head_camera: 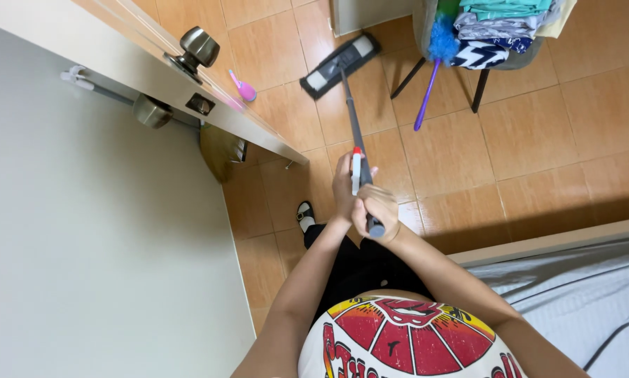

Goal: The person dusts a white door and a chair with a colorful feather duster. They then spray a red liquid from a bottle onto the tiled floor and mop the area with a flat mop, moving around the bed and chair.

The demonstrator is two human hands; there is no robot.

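A flat mop with a grey pole (pixel 351 115) reaches from my hands down to its dark rectangular head (pixel 339 65) on the orange tiled floor. My left hand (pixel 344 185) grips the pole just above a white and red part. My right hand (pixel 376 212) wraps the top end of the pole, right behind the left hand. Both hands hold the mop in front of my body.
An open door (pixel 188 91) with a round metal knob (pixel 197 47) stands at the left. A broom (pixel 221 150) leans behind it. A chair (pixel 482 42) piled with folded cloths and a blue duster (pixel 437 52) stands at the top right. A bed edge (pixel 559 241) lies at the right.
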